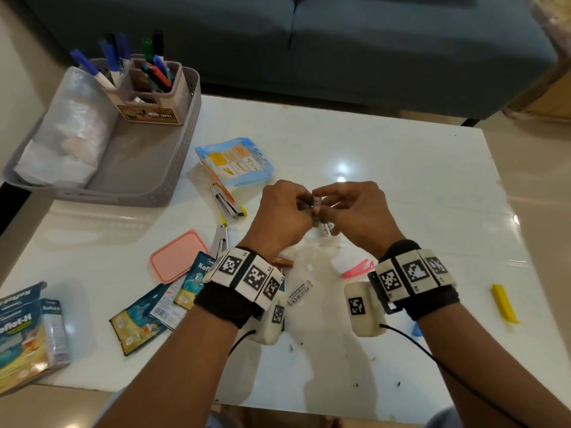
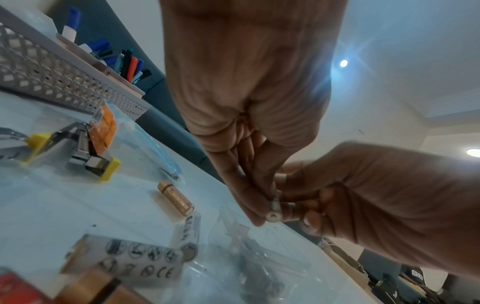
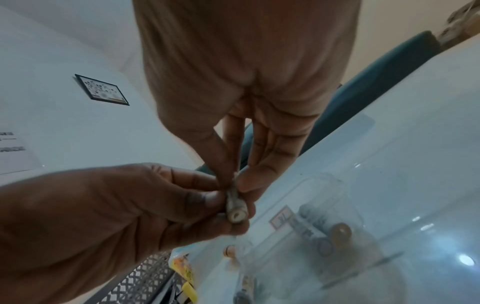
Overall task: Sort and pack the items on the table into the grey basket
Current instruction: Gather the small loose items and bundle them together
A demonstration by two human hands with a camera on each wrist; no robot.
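Observation:
Both hands meet above the middle of the white table [image 1: 401, 186]. My left hand [image 1: 301, 205] and right hand [image 1: 324, 202] together pinch a small bunch of batteries [image 1: 315, 206]. In the left wrist view a white-ended cell and a copper one [image 2: 275, 214] sit side by side between the fingertips. The right wrist view shows the white end of a held battery [image 3: 235, 215]. Loose batteries lie below: a copper one [image 2: 175, 197], a white one [image 2: 187, 236] and another white one [image 1: 299, 293]. The grey basket [image 1: 173, 168] stands at the far left, holding a pen holder [image 1: 153, 91] and a plastic bag [image 1: 68, 128].
Two staplers [image 1: 227, 202], a blue packet [image 1: 238, 160], a pink lid [image 1: 177, 254], sachets [image 1: 148, 316] and a medicine box [image 1: 24, 332] lie to the left. A pink clip [image 1: 357, 270] and a yellow clip [image 1: 503, 302] lie to the right. A clear pouch with batteries [image 3: 324, 222] sits under the hands.

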